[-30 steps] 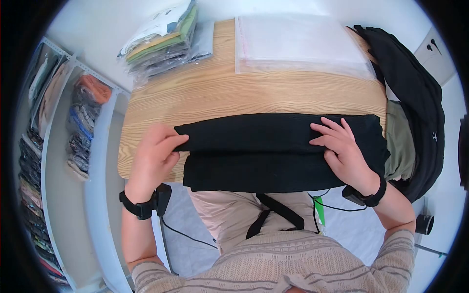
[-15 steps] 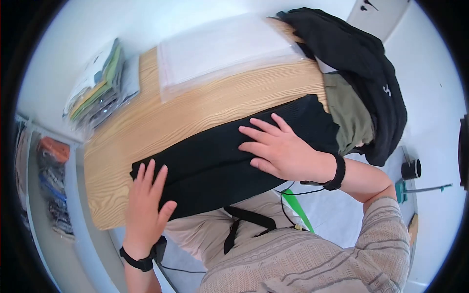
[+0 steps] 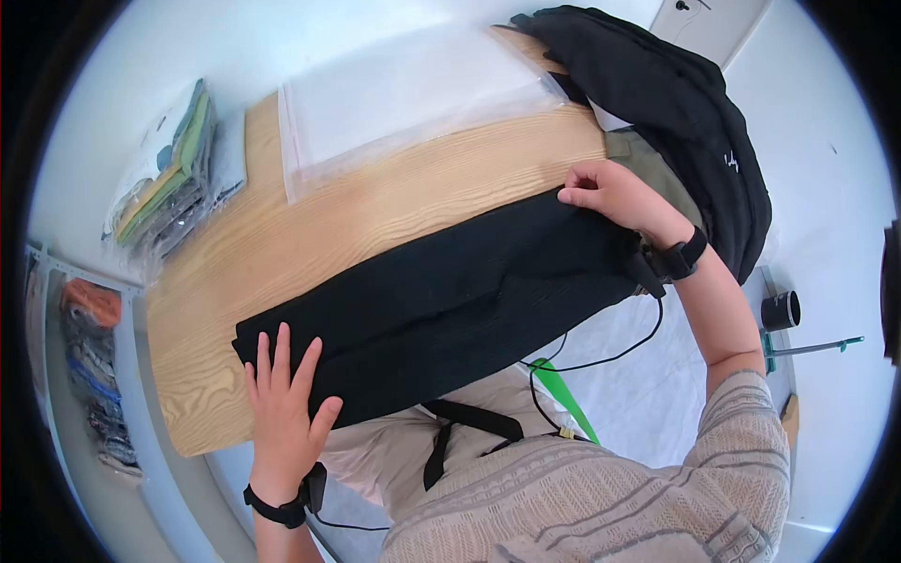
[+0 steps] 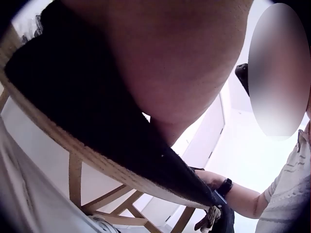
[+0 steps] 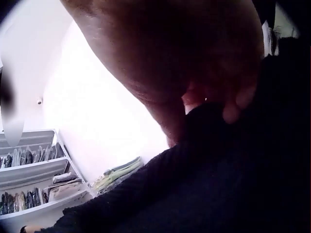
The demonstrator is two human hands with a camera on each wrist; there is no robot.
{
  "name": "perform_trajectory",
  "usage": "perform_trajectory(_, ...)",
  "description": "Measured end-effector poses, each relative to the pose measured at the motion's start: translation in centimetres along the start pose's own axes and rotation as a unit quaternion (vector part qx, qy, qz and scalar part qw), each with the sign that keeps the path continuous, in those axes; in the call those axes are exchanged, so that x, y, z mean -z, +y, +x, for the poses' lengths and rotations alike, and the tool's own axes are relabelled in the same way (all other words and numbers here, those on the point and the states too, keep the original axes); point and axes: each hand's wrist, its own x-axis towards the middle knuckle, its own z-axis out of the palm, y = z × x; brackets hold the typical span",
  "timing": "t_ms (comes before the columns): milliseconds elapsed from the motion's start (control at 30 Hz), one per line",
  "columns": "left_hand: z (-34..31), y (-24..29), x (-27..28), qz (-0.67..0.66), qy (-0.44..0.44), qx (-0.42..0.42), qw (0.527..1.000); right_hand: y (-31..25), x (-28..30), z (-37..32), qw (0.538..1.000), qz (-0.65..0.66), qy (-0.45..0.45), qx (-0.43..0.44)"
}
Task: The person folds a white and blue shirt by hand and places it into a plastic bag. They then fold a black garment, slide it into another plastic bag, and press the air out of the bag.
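With right hand (image 3: 619, 195), pinching black garment (image 3: 422, 300) edge; with left hand (image 3: 286, 418), spread on other end; laid lengthwise, creases unsmoothed.

Rocking a beige, grey-striped knit top (image 3: 601, 488) with short sleeves, plus pale trousers (image 3: 375, 455) with a black waist tie (image 3: 488, 422). Also sporting black wristbands (image 3: 693, 251) with boxy black modules (image 3: 648, 272), trailing thin black cables (image 3: 610, 359), lol.

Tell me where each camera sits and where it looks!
Head: on the person's head, looking down at black cloth; left hand, right hand, arms and shirt show.
Left wrist: on that wrist, looking past its hand along the table edge; right arm shows too.
Right wrist: on that wrist, looking past its hand toward shelves.
Both wrist views share the cloth.
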Motion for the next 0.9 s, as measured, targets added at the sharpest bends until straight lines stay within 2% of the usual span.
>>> perform_trajectory(167,-0.1,-0.3,0.0,-0.008,0.008,-0.001,1.000,-0.5,-0.4,-0.5,0.999,-0.036,0.010,0.001)
perform_trajectory(233,0.0,-0.2,0.2,-0.010,0.009,-0.003,1.000,-1.9,-0.7,-1.8,0.981,-0.143,0.119,0.054)
perform_trajectory(300,-0.1,-0.2,0.1,-0.014,0.008,-0.001,1.000,-4.6,-1.9,-3.5,0.936,-0.215,0.230,0.158)
perform_trajectory(367,0.0,-0.4,-0.3,-0.020,0.034,-0.008,0.999,-7.5,-4.6,-5.5,0.938,-0.162,0.225,0.207)
perform_trajectory(433,0.0,-0.3,-0.2,-0.018,0.033,-0.005,0.999,-10.8,-7.1,-7.3,0.943,-0.212,0.152,0.209)
perform_trajectory(533,0.0,-0.2,-0.3,-0.017,0.036,-0.007,0.999,-10.6,-12.0,-8.0,0.946,-0.245,0.106,0.181)
perform_trajectory(600,-0.2,-0.3,-0.5,-0.020,0.040,-0.006,0.999,-10.5,-13.6,-7.9,0.934,-0.275,0.144,0.175)
perform_trajectory(733,-0.2,-0.3,-0.7,-0.012,0.058,-0.004,0.998,-10.0,-13.9,-7.2,0.928,-0.261,0.181,0.195)
perform_trajectory(900,-0.3,0.1,-1.0,-0.011,0.081,0.025,0.996,-9.0,-12.2,-3.2,0.916,-0.250,0.155,0.274)
